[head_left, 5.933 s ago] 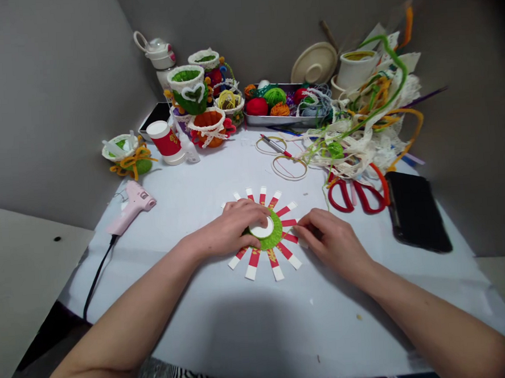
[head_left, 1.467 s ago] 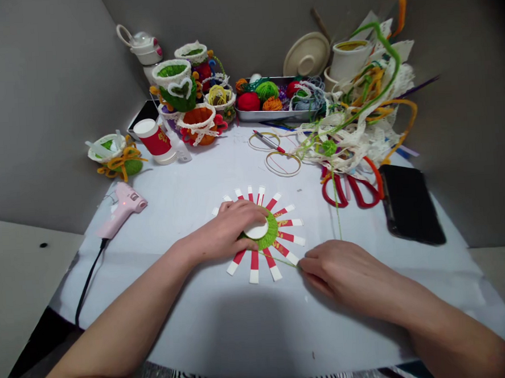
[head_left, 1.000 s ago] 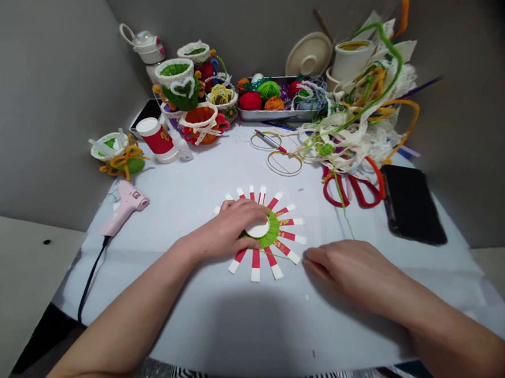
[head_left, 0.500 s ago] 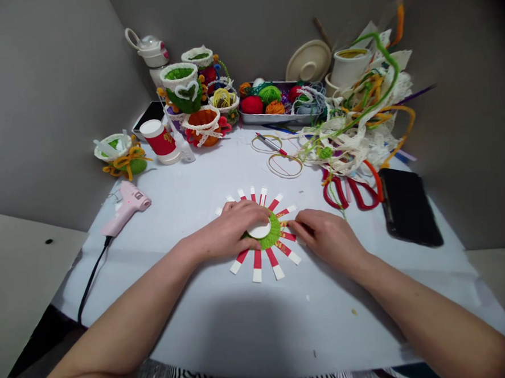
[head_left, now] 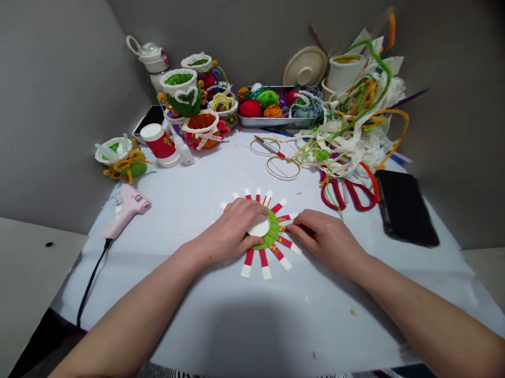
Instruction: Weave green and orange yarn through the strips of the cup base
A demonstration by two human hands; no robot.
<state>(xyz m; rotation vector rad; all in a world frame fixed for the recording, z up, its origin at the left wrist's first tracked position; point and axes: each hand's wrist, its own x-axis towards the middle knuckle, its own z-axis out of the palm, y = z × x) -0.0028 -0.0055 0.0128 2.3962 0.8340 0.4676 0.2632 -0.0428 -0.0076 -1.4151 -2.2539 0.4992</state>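
A paper cup (head_left: 258, 227) cut into red strips with white ends lies splayed flat like a sun, its round white base in the middle. Green yarn (head_left: 272, 229) forms a ring around that base, woven or wound among the strips. My left hand (head_left: 236, 227) lies over the cup's left side, thumb and fingers closed on the green ring and holding it to the table. At the right side, my right hand (head_left: 319, 230) is closed in a pinch at the end of one strip. Its fingertips hide what exactly is between them.
A pink glue gun (head_left: 127, 209) lies left. Behind stand yarn-covered cups (head_left: 182, 96), a red-and-white paper cup (head_left: 159, 144) and a tray (head_left: 274, 121) of yarn balls. Right are tangled lace and yarn (head_left: 352, 143), red-handled scissors (head_left: 359, 195), a phone (head_left: 406, 208) and a pen (head_left: 269, 146).
The splayed paper cup has turned slightly, its near strips shifting right. My left hand has turned with it; my right hand stays pinched near the right strips. The view has shifted slightly.
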